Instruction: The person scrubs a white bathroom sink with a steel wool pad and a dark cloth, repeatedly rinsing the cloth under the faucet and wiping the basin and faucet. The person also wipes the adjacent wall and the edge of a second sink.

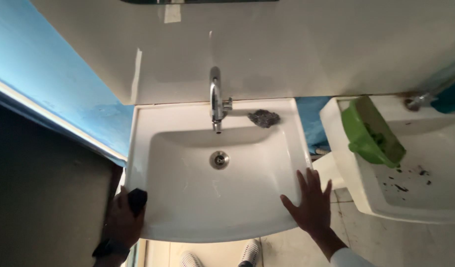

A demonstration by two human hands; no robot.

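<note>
right fingers [314, 180] splayed on sink [188, 207]

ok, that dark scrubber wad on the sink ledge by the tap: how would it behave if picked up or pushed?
The dark crumpled wire scrubber wad looks light and springy, so it would likely squash under fingers. Its irregular lump shape probably slides on the glossy white ceramic sink rather than rolling.

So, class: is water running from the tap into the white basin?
No: the chrome tap shows no stream, and the white basin around the drain looks dry.
</note>
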